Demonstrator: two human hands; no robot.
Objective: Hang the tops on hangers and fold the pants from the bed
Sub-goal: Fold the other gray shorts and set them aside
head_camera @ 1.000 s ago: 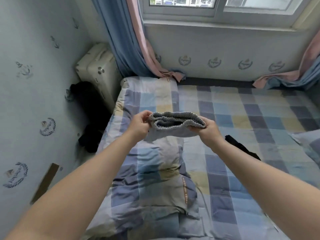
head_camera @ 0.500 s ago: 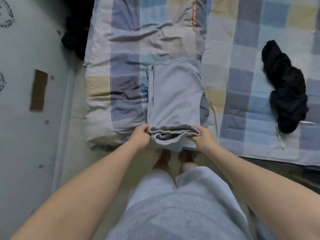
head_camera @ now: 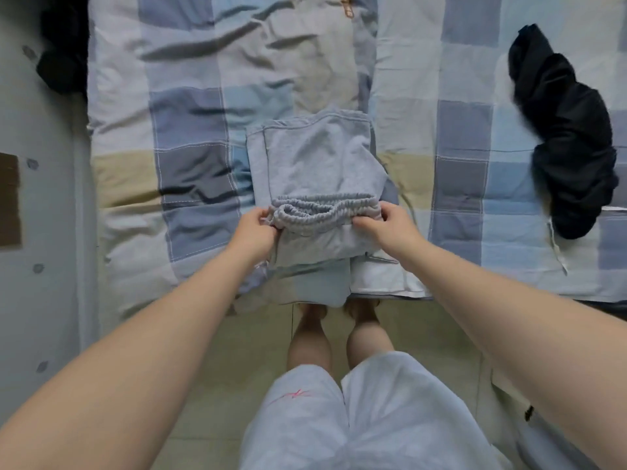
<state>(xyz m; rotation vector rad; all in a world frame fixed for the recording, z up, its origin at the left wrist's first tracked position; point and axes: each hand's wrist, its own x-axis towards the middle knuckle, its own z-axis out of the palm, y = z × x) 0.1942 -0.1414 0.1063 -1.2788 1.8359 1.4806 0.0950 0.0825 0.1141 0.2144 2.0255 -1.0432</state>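
Both hands on the grey pants [head_camera: 315, 164], half-folded at the bed's [head_camera: 464, 137] near edge. Left hand [head_camera: 252, 228] pinches one end of the elastic waistband [head_camera: 322, 208], right hand [head_camera: 386, 225] pinches the other, to square it for the next fold, I'd say. Black garment [head_camera: 570, 137] heaped at two o'clock, well apart. Nothing blocks them, though the rumpled quilt [head_camera: 190, 106] underneath could skew things.

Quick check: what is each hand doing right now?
Left hand: pinches the left end of the grey pants' waistband.
Right hand: pinches the right end of the waistband.
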